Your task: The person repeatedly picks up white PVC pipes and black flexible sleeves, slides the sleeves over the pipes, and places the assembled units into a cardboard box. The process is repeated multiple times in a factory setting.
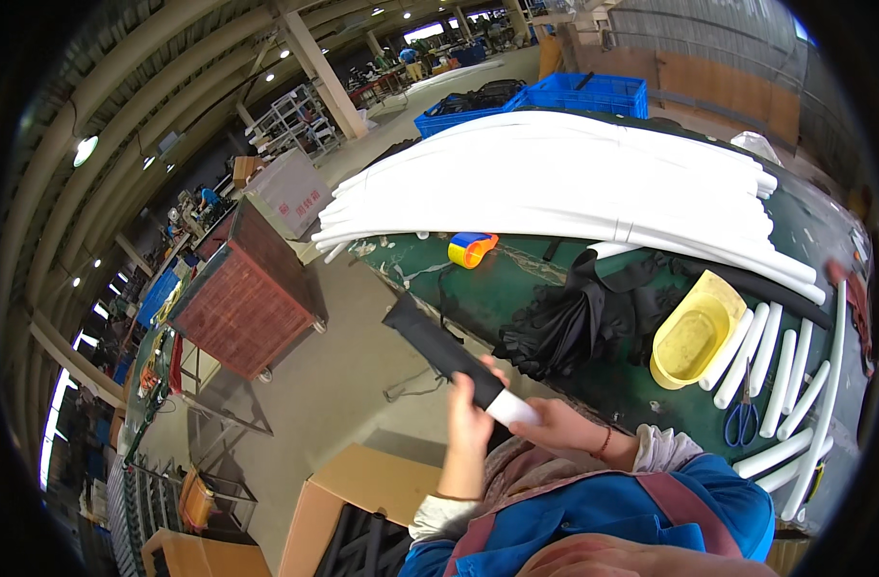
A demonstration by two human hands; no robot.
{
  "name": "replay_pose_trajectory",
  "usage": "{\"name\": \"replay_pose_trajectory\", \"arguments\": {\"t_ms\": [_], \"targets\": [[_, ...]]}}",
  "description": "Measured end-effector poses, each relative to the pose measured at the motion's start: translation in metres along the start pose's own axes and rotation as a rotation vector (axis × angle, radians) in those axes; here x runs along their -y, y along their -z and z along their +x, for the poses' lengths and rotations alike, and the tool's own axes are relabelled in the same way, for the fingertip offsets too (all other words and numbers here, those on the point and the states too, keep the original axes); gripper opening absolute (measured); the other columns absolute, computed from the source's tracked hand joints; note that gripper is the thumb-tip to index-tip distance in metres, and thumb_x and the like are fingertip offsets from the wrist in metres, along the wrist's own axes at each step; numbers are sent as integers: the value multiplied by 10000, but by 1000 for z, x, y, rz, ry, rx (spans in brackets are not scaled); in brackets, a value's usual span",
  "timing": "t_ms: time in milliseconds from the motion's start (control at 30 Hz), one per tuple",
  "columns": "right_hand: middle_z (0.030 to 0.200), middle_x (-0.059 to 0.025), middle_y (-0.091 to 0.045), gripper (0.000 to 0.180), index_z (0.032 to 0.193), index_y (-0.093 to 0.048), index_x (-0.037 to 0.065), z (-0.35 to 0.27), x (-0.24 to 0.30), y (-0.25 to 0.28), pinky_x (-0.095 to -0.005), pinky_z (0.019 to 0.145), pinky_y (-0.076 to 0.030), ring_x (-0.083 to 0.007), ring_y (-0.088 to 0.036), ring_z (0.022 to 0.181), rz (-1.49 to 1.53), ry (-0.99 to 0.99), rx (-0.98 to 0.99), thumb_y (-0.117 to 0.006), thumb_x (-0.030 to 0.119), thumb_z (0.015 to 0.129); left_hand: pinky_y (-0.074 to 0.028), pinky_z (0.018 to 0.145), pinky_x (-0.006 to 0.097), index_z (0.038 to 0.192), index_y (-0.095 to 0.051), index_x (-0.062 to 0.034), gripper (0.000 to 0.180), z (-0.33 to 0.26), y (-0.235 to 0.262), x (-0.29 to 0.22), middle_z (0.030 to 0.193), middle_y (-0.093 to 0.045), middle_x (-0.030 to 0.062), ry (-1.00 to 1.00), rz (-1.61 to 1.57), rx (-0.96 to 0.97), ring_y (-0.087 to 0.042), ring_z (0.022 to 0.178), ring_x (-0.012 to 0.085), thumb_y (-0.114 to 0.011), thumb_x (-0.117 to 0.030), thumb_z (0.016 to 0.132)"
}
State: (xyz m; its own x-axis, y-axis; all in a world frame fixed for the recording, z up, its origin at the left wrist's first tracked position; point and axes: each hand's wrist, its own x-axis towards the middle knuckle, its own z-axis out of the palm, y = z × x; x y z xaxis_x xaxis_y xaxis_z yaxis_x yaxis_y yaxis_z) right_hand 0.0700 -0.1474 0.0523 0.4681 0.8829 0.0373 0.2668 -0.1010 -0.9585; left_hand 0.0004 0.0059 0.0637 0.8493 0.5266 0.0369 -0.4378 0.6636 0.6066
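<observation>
Tube: one white tube (512, 410) with a black sleeve (439, 348) over it is being held in the air, in front of the desk (516, 288) edge.
Left hand: the left hand (470, 415) is being closed around the sleeve; its fingers are clenched on it.
Right hand: the right hand (564, 426) is being wrapped around the white end, fingers grasping it.
Desk: one yellow basin (694, 335), one pair of blue scissors (742, 415), one tape roll (471, 247) and one heap of black fabric (583, 322) are being kept there.
Stock: one big pile of long white tubes (574, 183); the loose short ones cannot be counted surely.
Floor: one open carton (362, 510) is being kept below the hands.
</observation>
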Motion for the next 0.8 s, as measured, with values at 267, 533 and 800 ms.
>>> {"name": "replay_pose_trajectory", "arguments": {"t_ms": [267,533,800], "targets": [[778,-128,-641,373,994,-590,-28,-8,-7,-30,-341,656,-482,-163,-610,725,247,-43,-140,-643,307,840,-526,659,329,847,-571,-11,172,2,-10,14,736,-610,91,14,321,-244,-621,668,212,-652,-163,831],[806,-111,-645,428,1058,-561,-54,-6,-38,-39,-317,668,-480,-144,-605,763,373,23,-174,-658,300,837,-494,791,312,963,-558,-10,196,-33,-12,30,907,-618,97,130,313,-86,-606,873,184,-582,-193,898],[901,-175,-633,616,1168,-486,-60,-12,-6,-25,-316,720,-479,-190,-622,838,139,35,-73,-709,379,798,-528,715,356,959,-561,-4,221,23,-4,-30,836,-628,108,-72,325,-85,-629,762,215,-610,-203,877]]}}
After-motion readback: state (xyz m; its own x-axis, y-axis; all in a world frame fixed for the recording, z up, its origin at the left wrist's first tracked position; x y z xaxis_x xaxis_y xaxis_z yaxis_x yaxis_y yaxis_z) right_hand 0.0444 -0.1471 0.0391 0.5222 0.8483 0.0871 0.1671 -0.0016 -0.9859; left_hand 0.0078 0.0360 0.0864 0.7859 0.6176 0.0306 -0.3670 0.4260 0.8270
